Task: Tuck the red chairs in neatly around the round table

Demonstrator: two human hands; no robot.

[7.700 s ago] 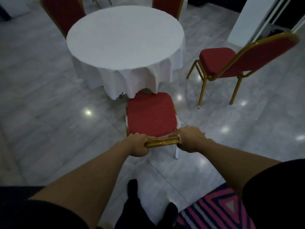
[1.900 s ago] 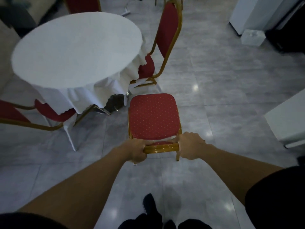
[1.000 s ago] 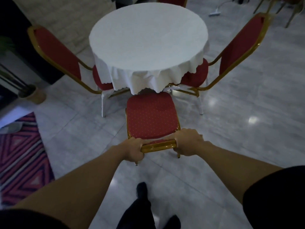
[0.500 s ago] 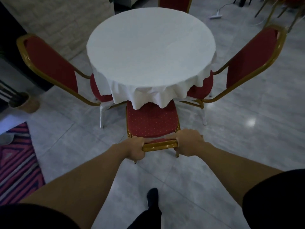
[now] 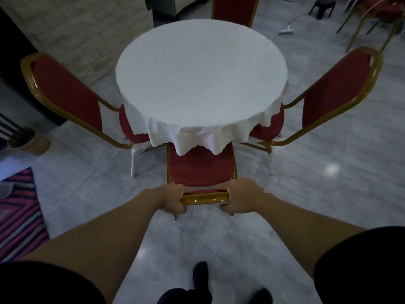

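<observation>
A round table (image 5: 201, 75) under a white cloth stands ahead of me. The near red chair (image 5: 200, 170) with a gold frame faces it, the front of its seat under the hanging cloth. My left hand (image 5: 172, 199) and my right hand (image 5: 241, 199) both grip the gold top rail of its backrest. A left red chair (image 5: 65, 95) and a right red chair (image 5: 333, 93) sit with their seats partly under the cloth. The back of a far red chair (image 5: 234, 8) shows behind the table.
A striped rug (image 5: 17, 216) lies at the left. A brown pot (image 5: 30, 140) stands by a dark wall on the left. More chairs (image 5: 372, 16) and a dark stool (image 5: 324, 6) are at the far right. My feet (image 5: 197, 288) are on grey tiles.
The near chair has slid forward, so more of its seat lies under the tablecloth than half a second ago. Both hands keep their grip on the backrest rail.
</observation>
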